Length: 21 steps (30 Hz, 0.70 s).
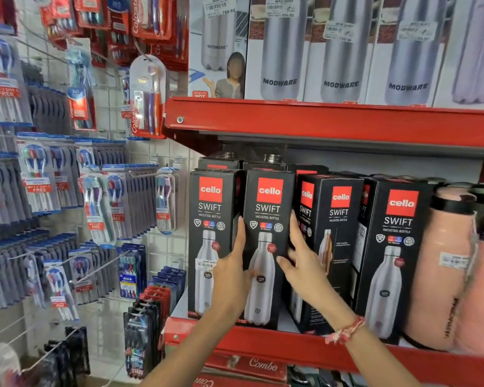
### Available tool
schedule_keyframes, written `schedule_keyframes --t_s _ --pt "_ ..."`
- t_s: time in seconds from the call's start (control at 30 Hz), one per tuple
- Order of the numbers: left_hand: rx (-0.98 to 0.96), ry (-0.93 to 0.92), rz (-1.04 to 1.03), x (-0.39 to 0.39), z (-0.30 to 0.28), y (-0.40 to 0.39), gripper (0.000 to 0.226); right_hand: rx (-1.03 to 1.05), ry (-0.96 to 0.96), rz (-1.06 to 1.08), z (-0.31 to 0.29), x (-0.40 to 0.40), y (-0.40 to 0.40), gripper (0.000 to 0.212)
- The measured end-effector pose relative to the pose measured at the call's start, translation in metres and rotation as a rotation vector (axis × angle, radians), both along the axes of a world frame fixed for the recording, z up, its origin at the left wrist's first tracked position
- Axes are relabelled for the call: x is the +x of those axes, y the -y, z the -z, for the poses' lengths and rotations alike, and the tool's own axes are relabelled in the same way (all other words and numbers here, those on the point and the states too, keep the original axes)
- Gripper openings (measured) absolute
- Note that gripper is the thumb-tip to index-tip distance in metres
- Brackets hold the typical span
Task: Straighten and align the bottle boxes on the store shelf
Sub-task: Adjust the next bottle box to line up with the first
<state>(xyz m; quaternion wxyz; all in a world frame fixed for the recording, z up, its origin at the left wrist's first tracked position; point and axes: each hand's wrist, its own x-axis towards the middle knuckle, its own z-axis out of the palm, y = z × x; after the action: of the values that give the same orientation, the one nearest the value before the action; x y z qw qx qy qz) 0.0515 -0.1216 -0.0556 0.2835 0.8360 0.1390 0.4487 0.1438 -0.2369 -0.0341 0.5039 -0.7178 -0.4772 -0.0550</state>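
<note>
Both arms bare, reaching up and forward from lower edge of view, forearms converging. Left hand (232,275) upright, fingers pointing up along left edge of box (267,208), thumb across its front. Right hand (305,263) angled up-left, fingers extended along box's right edge, thumb spread onto front. Hands roughly level, palms facing, box clasped between. Red-and-white thread band (345,329) around right wrist

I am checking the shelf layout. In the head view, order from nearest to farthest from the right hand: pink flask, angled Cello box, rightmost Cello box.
1. Angled Cello box, just right of the right hand, which grips the second Cello box.
2. Rightmost Cello box, further right.
3. Pink flask, at the shelf's right end.
</note>
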Motion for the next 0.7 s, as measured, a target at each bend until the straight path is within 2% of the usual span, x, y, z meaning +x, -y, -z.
schedule_keyframes --t_s 0.13,0.27,0.33,0.4,0.43,0.5,0.57,0.63,0.7 --pt "-0.005 0.027 0.020 0.000 0.010 -0.002 0.107 -0.022 0.019 -0.014 0.009 0.002 0.003 0.099" --pt "0.000 0.058 0.023 -0.001 0.020 -0.005 0.112 -0.013 0.031 -0.060 0.009 -0.006 0.010 0.089" --pt "0.001 0.057 0.013 0.000 0.020 -0.004 0.110 0.132 0.114 0.061 0.012 -0.012 0.017 0.071" --pt "-0.023 0.036 -0.001 -0.001 0.021 -0.002 0.104 0.349 0.274 0.296 0.016 -0.012 0.027 0.047" --pt "-0.026 0.028 -0.010 -0.003 0.020 -0.002 0.099 0.406 0.322 0.412 0.018 -0.011 0.032 0.043" --pt "0.033 0.023 -0.096 -0.008 0.014 -0.002 0.084 0.355 0.308 0.618 0.021 -0.005 0.038 0.062" --pt "0.194 0.053 -0.197 -0.015 0.004 0.001 0.063 0.171 0.237 0.723 0.027 0.001 0.040 0.091" --pt "0.317 0.168 -0.219 -0.018 -0.005 0.006 0.046 -0.002 0.120 0.697 0.031 0.004 0.037 0.107" --pt "0.295 0.234 -0.124 -0.019 -0.011 0.013 0.038 -0.034 0.072 0.658 0.036 0.004 0.030 0.111"
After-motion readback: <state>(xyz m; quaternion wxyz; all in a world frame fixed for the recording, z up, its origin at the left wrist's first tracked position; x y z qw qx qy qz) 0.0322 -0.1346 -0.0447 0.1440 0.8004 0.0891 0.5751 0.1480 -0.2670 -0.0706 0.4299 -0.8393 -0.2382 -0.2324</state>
